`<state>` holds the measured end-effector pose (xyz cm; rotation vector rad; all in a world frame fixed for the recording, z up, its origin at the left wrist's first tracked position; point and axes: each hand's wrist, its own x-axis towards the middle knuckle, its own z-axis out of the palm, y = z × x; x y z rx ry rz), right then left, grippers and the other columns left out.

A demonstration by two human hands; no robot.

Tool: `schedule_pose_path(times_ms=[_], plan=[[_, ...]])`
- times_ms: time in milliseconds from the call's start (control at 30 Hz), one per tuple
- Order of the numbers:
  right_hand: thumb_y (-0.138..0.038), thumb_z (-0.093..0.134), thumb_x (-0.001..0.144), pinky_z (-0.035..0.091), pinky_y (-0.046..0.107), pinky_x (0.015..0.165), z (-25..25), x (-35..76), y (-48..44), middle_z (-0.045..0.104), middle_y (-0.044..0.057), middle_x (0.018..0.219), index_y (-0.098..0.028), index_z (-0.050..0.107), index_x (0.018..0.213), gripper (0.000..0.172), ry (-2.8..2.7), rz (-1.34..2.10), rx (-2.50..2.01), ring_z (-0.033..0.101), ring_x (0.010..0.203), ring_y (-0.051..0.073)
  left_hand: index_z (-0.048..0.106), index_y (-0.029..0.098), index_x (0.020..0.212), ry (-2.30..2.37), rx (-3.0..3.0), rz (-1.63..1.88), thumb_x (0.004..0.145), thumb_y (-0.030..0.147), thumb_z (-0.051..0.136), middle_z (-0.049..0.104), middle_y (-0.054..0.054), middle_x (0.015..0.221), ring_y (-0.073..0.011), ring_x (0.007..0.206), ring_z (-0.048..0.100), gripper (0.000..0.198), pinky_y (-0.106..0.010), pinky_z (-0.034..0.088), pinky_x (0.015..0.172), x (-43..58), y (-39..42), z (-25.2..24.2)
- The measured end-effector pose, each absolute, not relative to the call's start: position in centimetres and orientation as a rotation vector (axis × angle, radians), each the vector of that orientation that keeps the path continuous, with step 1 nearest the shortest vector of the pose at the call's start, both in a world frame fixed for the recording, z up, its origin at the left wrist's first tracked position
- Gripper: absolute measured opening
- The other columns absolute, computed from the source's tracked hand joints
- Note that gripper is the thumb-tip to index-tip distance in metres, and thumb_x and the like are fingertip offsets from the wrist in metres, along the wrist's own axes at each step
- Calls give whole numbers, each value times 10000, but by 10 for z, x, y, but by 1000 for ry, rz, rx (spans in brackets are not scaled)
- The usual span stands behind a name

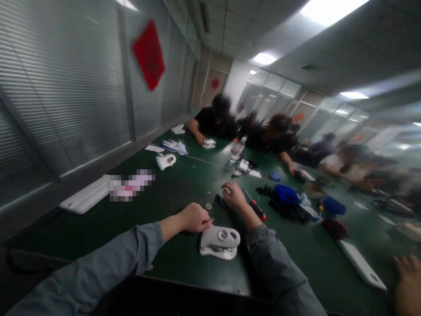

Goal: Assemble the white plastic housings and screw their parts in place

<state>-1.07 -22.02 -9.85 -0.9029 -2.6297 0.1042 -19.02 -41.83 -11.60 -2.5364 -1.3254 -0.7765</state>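
Note:
A white plastic device (219,241) with a round raised part on top lies on the green table (184,272) near its front edge. My left hand (196,217) is at the device's upper left edge, its fingers curled inward; whatever they may hold is hidden. My right hand (234,195) hovers beyond the device, fingers apart and bent, with nothing seen in them. Between the hands lies a small round disc (208,206). A red and black screwdriver (258,209) rests just right of my right hand.
Long white parts (86,195) (362,264) lie left and right. Another white device (166,161), gloves (174,146), a bottle (238,150) and blue trays (286,194) (333,205) are farther back. People sit across the table; another person's hand (408,281) is at right.

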Motion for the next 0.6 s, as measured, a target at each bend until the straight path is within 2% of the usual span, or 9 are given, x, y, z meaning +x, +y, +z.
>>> schedule_pose_path(times_ms=[100, 233, 400, 500, 600], plan=[[-236, 537, 880, 352, 431, 1102, -94, -11, -176, 504, 135, 1420, -189, 602, 1257, 386, -2624, -28, -1075, 427, 1322, 293, 651, 182, 558, -1302, -2521, -829, 903, 287, 532, 674, -26, 562, -139, 488, 579, 379, -282, 313, 507, -191, -418, -117], [-271, 550, 865, 323, 533, 1086, -91, -12, -119, 387, 192, 1503, -158, 466, 1407, 559, -2586, -150, -1366, 341, 1373, 380, 660, 171, 560, -1323, -2491, -830, 894, 305, 531, 684, -40, 570, -156, 478, 592, 383, -285, 332, 494, -192, -416, -120], [-252, 556, 866, 349, 504, 1064, -99, -24, -77, 439, 190, 1459, -187, 419, 1452, 605, -2581, -174, -1597, 430, 1322, 361, 679, 176, 583, -1374, -2481, -802, 885, 339, 527, 696, -40, 586, -177, 490, 615, 376, -292, 337, 463, -191, -416, -123], [-249, 584, 860, 390, 495, 1021, -106, -33, -68, 507, 205, 1361, -195, 443, 1444, 603, -2576, -135, -1637, 521, 1237, 357, 684, 175, 591, -1350, -2488, -820, 887, 345, 523, 702, -42, 594, -174, 491, 621, 378, -284, 349, 463, -191, -416, -124], [-240, 575, 870, 436, 452, 981, -108, -40, -69, 508, 212, 1325, -179, 498, 1400, 539, -2594, -70, -1569, 589, 1149, 327, 682, 168, 594, -1326, -2492, -827, 894, 337, 511, 705, -52, 598, -168, 480, 614, 385, -283, 370, 475, -191, -416, -124]])
